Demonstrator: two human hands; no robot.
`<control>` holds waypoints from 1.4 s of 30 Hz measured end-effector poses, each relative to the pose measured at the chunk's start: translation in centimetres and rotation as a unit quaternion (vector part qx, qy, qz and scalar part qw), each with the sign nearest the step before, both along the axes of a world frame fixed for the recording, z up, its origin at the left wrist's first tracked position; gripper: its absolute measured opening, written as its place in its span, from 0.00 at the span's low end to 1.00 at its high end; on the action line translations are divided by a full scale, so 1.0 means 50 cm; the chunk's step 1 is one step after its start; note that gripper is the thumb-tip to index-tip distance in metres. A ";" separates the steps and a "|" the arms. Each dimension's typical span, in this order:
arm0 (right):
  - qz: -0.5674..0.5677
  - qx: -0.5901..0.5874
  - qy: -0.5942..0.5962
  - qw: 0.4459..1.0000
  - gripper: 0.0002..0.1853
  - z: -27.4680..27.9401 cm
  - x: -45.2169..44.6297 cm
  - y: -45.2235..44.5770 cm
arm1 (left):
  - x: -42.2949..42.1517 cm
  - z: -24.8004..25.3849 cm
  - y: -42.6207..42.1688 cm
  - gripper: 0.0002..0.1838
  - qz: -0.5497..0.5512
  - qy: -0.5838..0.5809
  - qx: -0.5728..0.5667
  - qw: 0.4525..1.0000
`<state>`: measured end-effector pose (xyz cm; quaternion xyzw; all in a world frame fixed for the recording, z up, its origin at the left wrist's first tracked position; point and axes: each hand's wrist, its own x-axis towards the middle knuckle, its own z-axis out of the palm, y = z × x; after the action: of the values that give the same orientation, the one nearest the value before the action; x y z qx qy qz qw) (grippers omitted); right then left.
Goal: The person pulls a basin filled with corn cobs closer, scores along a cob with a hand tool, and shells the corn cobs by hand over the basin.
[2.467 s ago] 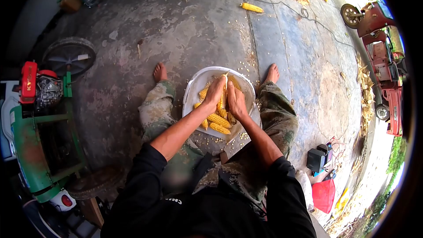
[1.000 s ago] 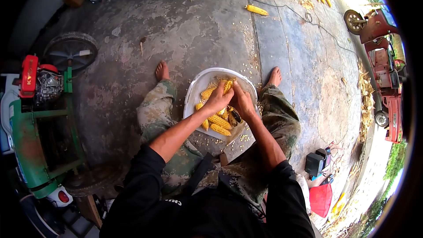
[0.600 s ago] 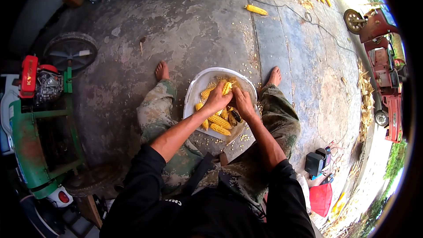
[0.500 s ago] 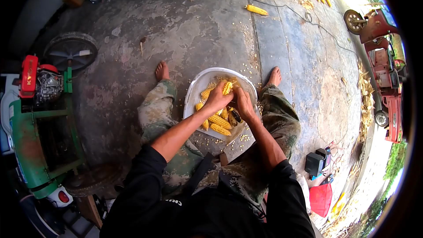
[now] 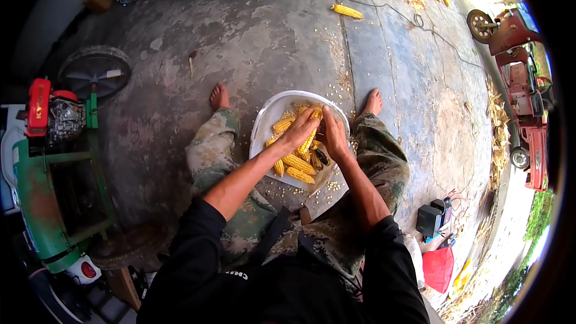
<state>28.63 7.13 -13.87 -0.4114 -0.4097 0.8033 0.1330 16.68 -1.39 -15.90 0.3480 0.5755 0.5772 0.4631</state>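
Observation:
A whitish basin point(image 5: 259, 138) stands on the floor between my feet, with several yellow corn cobs point(image 5: 299, 174) and loose kernels inside. Over it my left hand point(image 5: 302, 129) is closed round an ear of corn point(image 5: 308, 140), which slants down toward the cobs below. My right hand point(image 5: 335, 134) is at the right side of the same ear, its fingers upright and close together; the contact is partly hidden. Just below my right hand lies a dark-handled tool point(image 5: 322, 156) among the cobs, partly covered.
A green machine with a red engine point(image 5: 39, 108) stands at the left. One corn ear point(image 5: 347, 11) lies on the floor ahead, near a cable point(image 5: 418, 21). At the right are a red vehicle point(image 5: 519, 84), a black box point(image 5: 428, 221) and a red bag point(image 5: 438, 268). Kernels dot the floor.
The ear in my hands has turned from a short, end-on view to lying lengthwise, slanting downward. My fingers have straightened and my right hand has risen slightly. The view has shifted a little.

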 end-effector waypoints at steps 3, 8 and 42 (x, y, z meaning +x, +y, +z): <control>0.014 0.024 -0.012 1.000 0.27 0.010 -0.006 -0.005 | 0.002 0.017 -0.012 0.25 -0.023 -0.032 -0.038 0.999; 0.000 -0.029 0.039 0.999 0.27 0.007 -0.007 -0.017 | 0.004 0.004 -0.015 0.25 -0.008 0.006 -0.045 0.999; -0.041 -0.087 0.014 0.995 0.18 0.016 -0.020 -0.018 | -0.010 -0.010 -0.008 0.23 -0.022 -0.035 -0.027 0.999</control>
<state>27.64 6.22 -13.06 -0.4269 -0.3187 0.8354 0.1352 16.19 -1.80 -16.39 0.3281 0.5665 0.5629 0.5047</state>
